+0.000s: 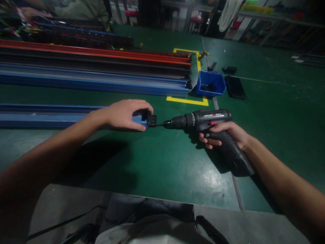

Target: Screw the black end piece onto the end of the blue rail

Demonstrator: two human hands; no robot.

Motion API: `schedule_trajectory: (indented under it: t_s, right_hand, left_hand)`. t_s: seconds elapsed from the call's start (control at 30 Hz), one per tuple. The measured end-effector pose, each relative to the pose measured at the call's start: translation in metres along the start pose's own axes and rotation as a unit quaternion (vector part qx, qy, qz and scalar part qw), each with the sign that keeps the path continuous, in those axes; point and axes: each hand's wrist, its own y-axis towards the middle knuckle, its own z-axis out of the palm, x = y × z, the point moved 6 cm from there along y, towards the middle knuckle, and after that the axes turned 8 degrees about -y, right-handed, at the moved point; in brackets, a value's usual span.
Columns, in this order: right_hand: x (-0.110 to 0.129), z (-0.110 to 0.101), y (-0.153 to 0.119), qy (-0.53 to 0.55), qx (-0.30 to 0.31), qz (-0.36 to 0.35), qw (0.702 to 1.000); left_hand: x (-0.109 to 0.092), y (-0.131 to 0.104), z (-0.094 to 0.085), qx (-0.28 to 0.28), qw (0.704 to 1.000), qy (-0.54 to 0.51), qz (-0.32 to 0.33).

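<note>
My left hand point(127, 115) is closed over the end of a long blue rail point(58, 117) lying on the green table, thumb on the near side and fingers on the far side. At that end sits a black end piece point(151, 120). My right hand point(223, 134) grips the handle of a black cordless drill point(210, 117), its nose pointing left. The thin bit point(159, 124) reaches the black end piece; whether it sits on a screw is too small to tell.
Behind lie several blue, black and red rails point(101, 79). A blue bin point(212, 83) holds dark parts, with a black phone-like slab point(236, 87) beside it. Yellow tape point(188, 101) marks the green table point(165, 162). Another person's hand point(33, 13) shows at the upper left.
</note>
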Motion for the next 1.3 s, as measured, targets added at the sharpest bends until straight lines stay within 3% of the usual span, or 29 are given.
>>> schedule_trajectory:
  t_s: [1.3]
  right_hand:
    - [-0.0002, 0.0006, 0.0001, 0.011, -0.008, 0.011, 1.000]
  left_hand:
    - [0.0002, 0.0004, 0.0000, -0.003, 1.000, -0.005, 0.004]
